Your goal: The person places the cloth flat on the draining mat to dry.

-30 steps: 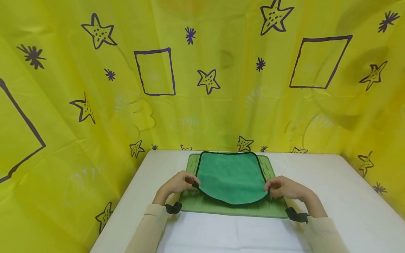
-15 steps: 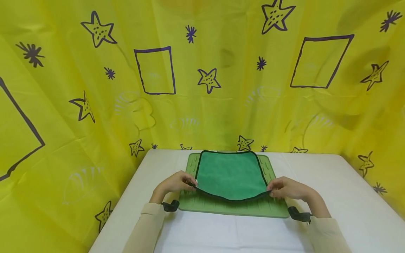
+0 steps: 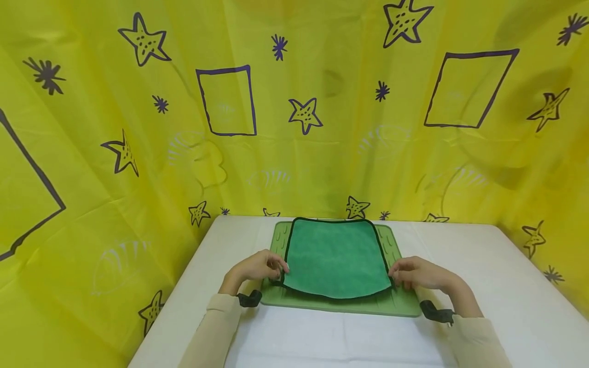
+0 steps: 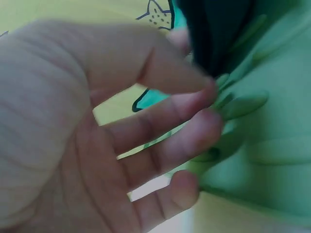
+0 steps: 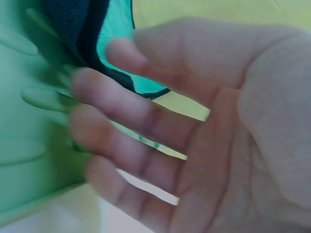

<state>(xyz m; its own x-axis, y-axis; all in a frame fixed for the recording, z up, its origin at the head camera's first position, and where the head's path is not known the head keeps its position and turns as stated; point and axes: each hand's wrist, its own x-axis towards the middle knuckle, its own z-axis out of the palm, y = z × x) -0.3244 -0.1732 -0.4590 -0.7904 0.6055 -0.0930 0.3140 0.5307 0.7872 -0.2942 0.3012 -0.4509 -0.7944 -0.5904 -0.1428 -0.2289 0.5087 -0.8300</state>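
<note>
A green cloth (image 3: pixel 338 258) with a dark border lies over a light-green ridged mat (image 3: pixel 340 305), its near edge bowed toward the front. By the cloth's near left corner, my left hand (image 3: pixel 257 266) has its fingers loosely bent, the index fingertip over the cloth. My right hand (image 3: pixel 421 273) stays beside the near right corner, fingers relaxed. In the left wrist view the dark underside of the cloth (image 4: pixel 214 34) hangs past the thumb. The right wrist view has the cloth corner (image 5: pixel 146 86) behind spread fingers. Neither hand shows a clear pinch; exact fingertip contact is partly hidden.
The mat rests on a white table (image 3: pixel 460 266), with white surface on both sides and in front. A yellow curtain (image 3: pixel 322 168) printed with stars and squares stands around the table's back and sides. A dark wrist strap (image 3: pixel 434 312) is on each arm.
The cloth's near edge, held up by both hands half a second ago, has dropped lower and bulges toward the front. Both hands seem to have let go, staying nearly in place.
</note>
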